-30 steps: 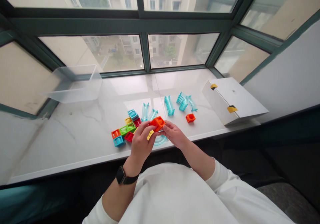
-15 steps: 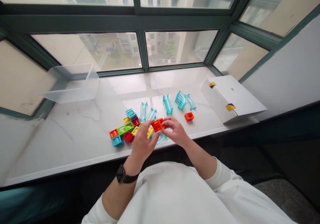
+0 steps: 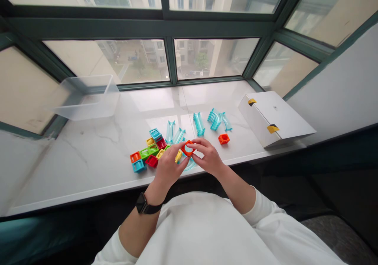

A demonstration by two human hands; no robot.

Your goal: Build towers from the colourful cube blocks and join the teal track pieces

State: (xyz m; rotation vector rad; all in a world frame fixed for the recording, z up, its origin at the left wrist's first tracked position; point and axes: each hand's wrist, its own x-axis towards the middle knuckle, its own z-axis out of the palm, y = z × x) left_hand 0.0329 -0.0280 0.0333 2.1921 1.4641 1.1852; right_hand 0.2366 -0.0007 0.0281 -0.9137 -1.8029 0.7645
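Observation:
Between my two hands is an orange toy block (image 3: 192,152), turned so that I look through its round opening. My left hand (image 3: 169,163) pinches its left side with thumb and fingers. On the other side, my right hand (image 3: 209,156) has its fingertips closed on the block. Beside and partly behind my left hand lies a cluster of coloured blocks, among them a green block (image 3: 144,153), a red block (image 3: 151,161) and a blue block (image 3: 138,166). A clear blue curved track (image 3: 189,165) shows in part below the hands.
Clear blue track pieces (image 3: 199,124) lie farther back on the white marble sill (image 3: 97,154). Another orange block (image 3: 223,139) sits to the right. A white box (image 3: 277,115) with yellow-black tabs stands at the right, a clear plastic bin (image 3: 88,113) at the left, windows behind.
The orange block has been turned in my fingers: a solid face showed before, now its round opening does. Both hands stay in nearly the same place.

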